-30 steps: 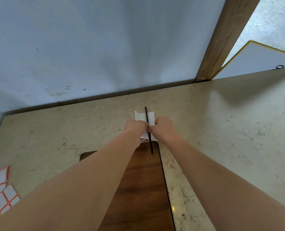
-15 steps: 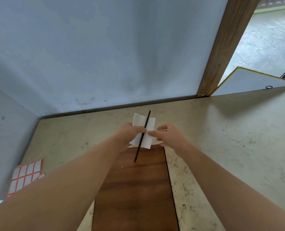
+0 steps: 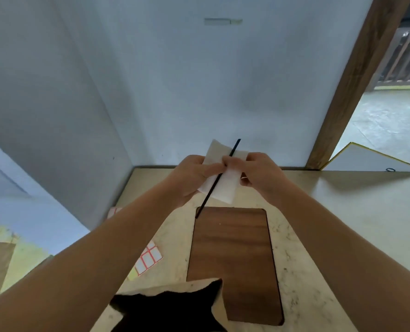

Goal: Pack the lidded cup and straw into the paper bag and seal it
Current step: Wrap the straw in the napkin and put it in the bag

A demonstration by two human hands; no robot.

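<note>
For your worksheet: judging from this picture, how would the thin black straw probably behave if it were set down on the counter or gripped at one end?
The straw looks thin and round, so it would probably roll on the smooth counter. It stays straight though pinched only mid-length by the left hand and right hand against the napkin, so it is likely fairly stiff and light.

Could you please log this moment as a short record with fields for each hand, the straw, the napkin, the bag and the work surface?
left hand: left hand pinches the white napkin and black straw, raised above the counter
right hand: right hand grips the napkin's right side
straw: slanted, lying across the napkin, both ends sticking out
paper bag: paper bag open at the bottom edge, dark inside
cup: not visible
surface: wooden board on the marbled counter; red-lined sticker sheet to the left
</note>
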